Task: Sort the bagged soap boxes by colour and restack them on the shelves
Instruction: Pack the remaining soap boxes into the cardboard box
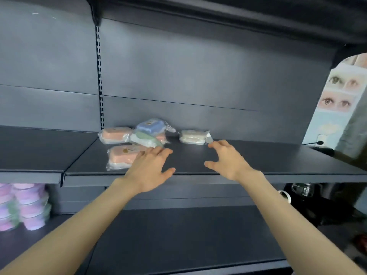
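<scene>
Right grip (pixel 228 159), splayed, beside cream soap box (pixel 192 136) in clear bag (pixel 208 138)

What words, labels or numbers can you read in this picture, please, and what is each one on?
No text can be read.
Blue box: small brown mark on the lid, too blurred to read.
Front pink box: small brown mark on top, too blurred to read.
Poster: pictures of eyes only; no lettering shows.
</scene>
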`<control>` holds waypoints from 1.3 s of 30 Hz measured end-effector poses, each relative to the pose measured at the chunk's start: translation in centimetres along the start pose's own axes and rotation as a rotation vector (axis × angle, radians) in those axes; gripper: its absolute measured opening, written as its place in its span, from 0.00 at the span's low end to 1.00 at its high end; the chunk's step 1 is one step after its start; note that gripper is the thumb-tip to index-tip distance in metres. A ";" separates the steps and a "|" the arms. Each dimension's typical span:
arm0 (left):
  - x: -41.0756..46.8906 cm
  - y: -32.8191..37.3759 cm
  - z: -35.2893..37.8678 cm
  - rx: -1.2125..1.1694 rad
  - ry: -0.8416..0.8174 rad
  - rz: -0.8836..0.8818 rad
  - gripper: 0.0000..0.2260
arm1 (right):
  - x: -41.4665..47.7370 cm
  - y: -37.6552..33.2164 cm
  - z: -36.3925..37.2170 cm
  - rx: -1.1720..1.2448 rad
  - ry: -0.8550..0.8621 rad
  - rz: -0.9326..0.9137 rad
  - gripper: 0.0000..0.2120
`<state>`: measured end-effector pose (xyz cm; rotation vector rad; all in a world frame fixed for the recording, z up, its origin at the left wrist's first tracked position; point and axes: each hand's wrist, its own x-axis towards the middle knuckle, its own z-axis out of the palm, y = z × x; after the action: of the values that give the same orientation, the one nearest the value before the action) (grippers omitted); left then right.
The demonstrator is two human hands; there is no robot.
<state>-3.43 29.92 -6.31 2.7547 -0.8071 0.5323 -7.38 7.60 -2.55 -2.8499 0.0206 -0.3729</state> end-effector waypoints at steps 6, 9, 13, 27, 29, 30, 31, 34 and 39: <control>8.3 -0.2 3.4 0.030 0.083 -0.104 0.24 | 9.9 4.9 1.6 0.035 -0.033 -0.086 0.28; 12.1 -0.7 4.7 0.065 0.135 -0.201 0.23 | 14.9 7.0 2.1 0.049 -0.056 -0.134 0.28; 15.8 -1.5 6.2 0.064 0.157 -0.363 0.22 | 20.5 8.9 3.6 0.101 -0.072 -0.175 0.26; 24.6 -6.4 7.9 0.085 -0.068 -0.802 0.36 | 30.5 12.1 9.3 0.142 -0.158 -0.182 0.35; 24.8 -6.6 8.1 0.128 -0.044 -0.802 0.36 | 31.2 12.4 9.6 0.137 -0.191 -0.156 0.35; 24.8 -6.6 8.3 0.155 -0.026 -0.785 0.35 | 31.5 12.6 9.8 0.115 -0.189 -0.149 0.34; 24.9 -6.6 8.5 0.181 -0.012 -0.762 0.35 | 31.7 12.7 9.9 0.085 -0.177 -0.148 0.34; 25.1 -6.4 8.8 0.250 0.018 -0.732 0.32 | 32.1 12.8 10.1 0.025 -0.145 -0.148 0.35; 25.4 -6.1 9.3 0.207 -0.023 -0.761 0.31 | 32.1 13.2 10.4 0.060 -0.178 -0.104 0.39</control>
<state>22.45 19.99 -5.25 2.9478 0.3338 0.4303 26.56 -3.95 -7.61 -2.8196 -0.1715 -0.1361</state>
